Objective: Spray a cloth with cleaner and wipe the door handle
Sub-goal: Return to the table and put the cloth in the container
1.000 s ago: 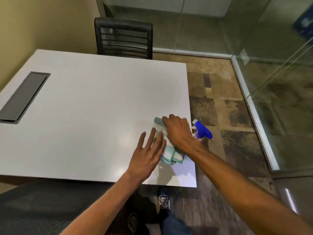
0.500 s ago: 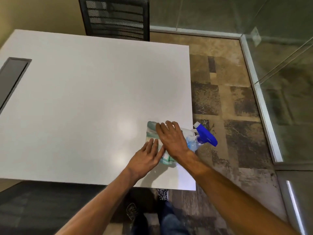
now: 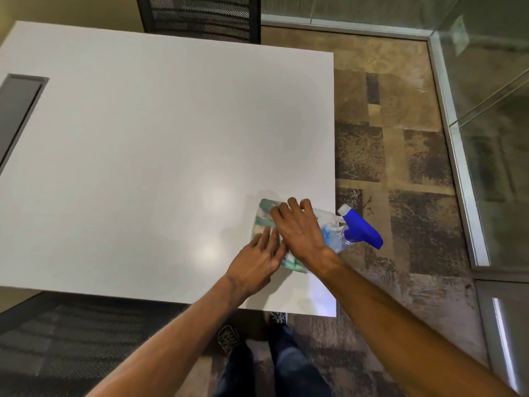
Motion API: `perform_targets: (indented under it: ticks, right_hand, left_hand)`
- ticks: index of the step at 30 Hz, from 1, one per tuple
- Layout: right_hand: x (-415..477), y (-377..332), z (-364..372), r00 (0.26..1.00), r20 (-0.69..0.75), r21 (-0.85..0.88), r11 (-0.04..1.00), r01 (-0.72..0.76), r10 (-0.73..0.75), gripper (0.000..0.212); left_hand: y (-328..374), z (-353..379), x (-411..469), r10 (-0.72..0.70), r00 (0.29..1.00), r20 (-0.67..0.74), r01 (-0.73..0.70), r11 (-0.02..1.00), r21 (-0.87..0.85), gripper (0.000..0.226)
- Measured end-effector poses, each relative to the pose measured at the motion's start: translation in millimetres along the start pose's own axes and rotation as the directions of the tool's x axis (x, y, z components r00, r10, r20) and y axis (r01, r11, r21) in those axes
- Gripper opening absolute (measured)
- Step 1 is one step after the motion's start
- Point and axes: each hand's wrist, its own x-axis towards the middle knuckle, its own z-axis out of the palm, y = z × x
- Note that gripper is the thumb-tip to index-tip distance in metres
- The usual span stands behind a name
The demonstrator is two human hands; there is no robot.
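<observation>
A white cloth with green stripes [image 3: 262,215] lies near the front right corner of the white table [image 3: 157,153]. My right hand [image 3: 300,230] lies on top of it, fingers curled over its far edge. My left hand [image 3: 257,259] has its straight fingers on the cloth's left side, tips tucked beside my right hand. A clear spray bottle with a blue trigger head [image 3: 361,228] stands at the table's right edge, just right of my right wrist. No door handle is in view.
A black mesh chair [image 3: 200,15] stands at the table's far side, and another dark chair [image 3: 71,339] at the near left. A grey cable hatch [image 3: 17,110] sits in the table's left. Glass walls with metal frames [image 3: 458,167] run along the right.
My left hand has slid right from the bare table onto the cloth. My right hand has stayed on the cloth. The camera has tilted further down.
</observation>
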Motion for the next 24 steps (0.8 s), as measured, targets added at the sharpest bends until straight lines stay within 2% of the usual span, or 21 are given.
perform_targets:
  ticks: [2, 6, 8, 12, 15, 18, 20, 22, 24]
  right_hand:
    - [4.4, -5.2, 2.1, 0.999, 0.033, -0.029, 0.999, -0.022, 0.023, 0.045]
    - [6.2, -12.2, 3.2, 0.992, 0.109, 0.014, 0.998, -0.067, 0.065, 0.040]
    - [5.1, -13.6, 7.8, 0.988, 0.147, 0.050, 0.998, -0.044, 0.036, 0.039]
    - [4.6, -14.3, 13.2, 0.987, 0.154, 0.060, 0.997, -0.054, 0.044, 0.031]
    - [8.2, -18.9, 16.4, 0.982, 0.175, 0.092, 0.992, -0.083, 0.066, 0.032]
    - [1.6, -21.8, 14.4, 0.976, 0.153, 0.182, 0.967, -0.180, 0.153, 0.040]
    - [-9.2, -24.2, 10.2, 0.974, 0.095, 0.251, 0.942, -0.223, 0.205, 0.044]
    - [-17.2, -26.6, 10.3, 0.978, 0.037, 0.345, 0.916, -0.205, 0.205, 0.044]
    - [-18.6, -25.6, 12.6, 0.988, 0.072, 0.446, 0.881, -0.155, 0.137, 0.044]
  left_hand:
    - [1.2, 7.3, 1.0, -0.005, 0.999, -0.034, 0.005, 1.000, -0.018, 0.090]
    - [0.8, 11.9, 5.4, 0.003, 1.000, 0.014, -0.002, 0.997, -0.083, 0.086]
    - [-0.7, 13.1, 5.2, 0.019, 0.999, 0.027, -0.015, 0.989, -0.146, 0.082]
    - [-2.1, 13.4, 6.2, 0.037, 0.998, 0.046, -0.026, 0.974, -0.225, 0.077]
    - [-3.8, 14.5, 8.2, 0.032, 0.996, 0.080, -0.012, 0.970, -0.241, 0.077]
    - [-3.7, 13.8, 7.2, 0.038, 0.991, 0.130, -0.009, 0.976, -0.219, 0.079]
    - [-3.9, 15.1, 5.1, 0.043, 0.992, 0.115, -0.022, 0.985, -0.173, 0.080]
    - [-4.9, 17.7, 1.1, 0.042, 0.998, 0.044, -0.035, 0.988, -0.148, 0.077]
    - [-5.0, 21.1, -3.3, 0.037, 0.999, -0.009, -0.038, 0.990, -0.135, 0.077]
